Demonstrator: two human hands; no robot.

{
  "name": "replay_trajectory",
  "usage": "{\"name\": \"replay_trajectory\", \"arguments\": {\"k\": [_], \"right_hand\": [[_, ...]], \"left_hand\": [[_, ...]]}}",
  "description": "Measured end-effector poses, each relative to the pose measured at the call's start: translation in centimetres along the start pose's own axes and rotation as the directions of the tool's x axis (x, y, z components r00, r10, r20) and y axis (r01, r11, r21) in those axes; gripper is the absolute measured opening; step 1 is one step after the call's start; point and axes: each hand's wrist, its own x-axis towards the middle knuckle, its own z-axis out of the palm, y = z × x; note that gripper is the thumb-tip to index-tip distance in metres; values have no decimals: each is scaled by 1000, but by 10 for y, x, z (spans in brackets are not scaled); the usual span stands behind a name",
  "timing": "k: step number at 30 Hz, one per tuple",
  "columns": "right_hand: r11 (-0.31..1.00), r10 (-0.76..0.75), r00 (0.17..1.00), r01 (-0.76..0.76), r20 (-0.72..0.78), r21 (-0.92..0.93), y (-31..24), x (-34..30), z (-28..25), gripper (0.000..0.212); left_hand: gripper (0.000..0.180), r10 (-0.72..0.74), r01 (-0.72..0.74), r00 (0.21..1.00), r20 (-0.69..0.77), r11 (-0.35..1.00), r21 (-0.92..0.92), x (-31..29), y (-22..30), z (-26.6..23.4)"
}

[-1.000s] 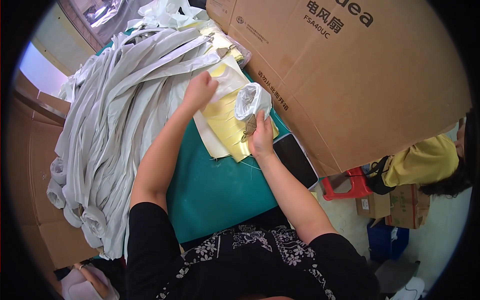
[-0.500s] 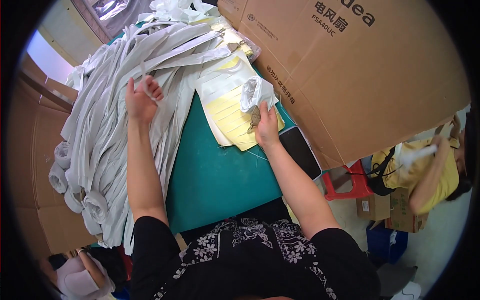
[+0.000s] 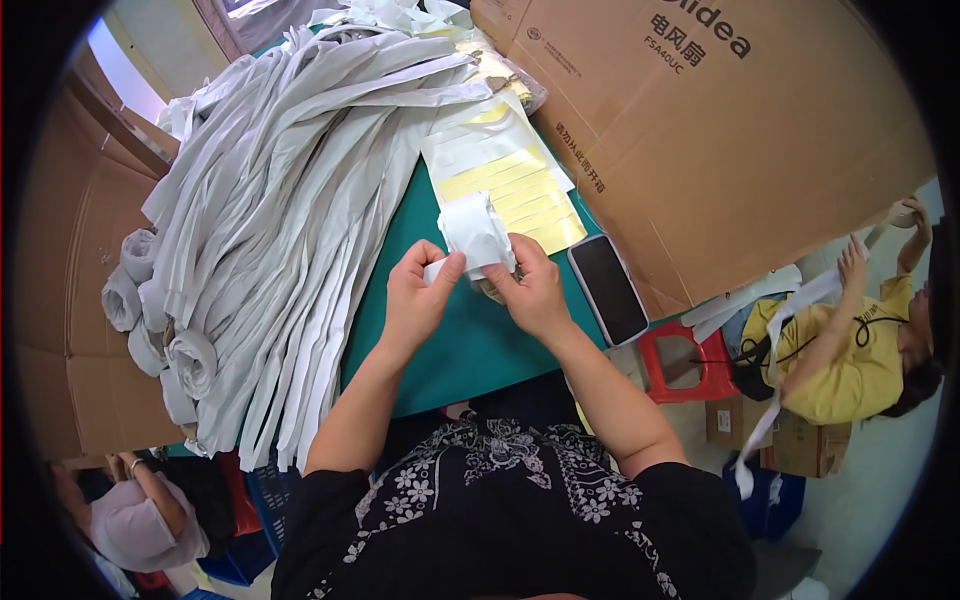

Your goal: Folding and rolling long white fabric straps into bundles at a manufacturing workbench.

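brown cardboard box [image 3: 740,150] stands along the right edge of the green table [image 3: 470,340]. a big pile of white strips [image 3: 280,200] covers the table's left side, with rolled ones [image 3: 190,362] at the left edge. yellow sheets [image 3: 510,185] lie near the far right corner. a black phone [image 3: 608,288] lies at the right edge, near the front. over the front middle, the left hand [image 3: 415,300] and right hand [image 3: 532,290] pinch one small white strip [image 3: 474,235] between fingers and thumbs. if a pinch gets loose, the strip could uncurl or drop. an elbow bump could knock the phone off the edge.
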Motion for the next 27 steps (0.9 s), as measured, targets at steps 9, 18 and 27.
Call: {"name": "replay_trajectory", "arguments": {"k": [9,18,27], "right_hand": [[993,26,998,-19,60,-114,-34,-23,-8,37],[926,212,973,-231,95,297,-33,-28,0,33],[999,-37,998,38,-55,19,-53,-26,-4,29]], "left_hand": [[38,37,-38,982,-186,999,-3,-33,-5,12],[29,110,-110,994,27,994,10,-32,-13,-7],[23,390,-324,907,-157,887,330,-26,4,-6]]}}
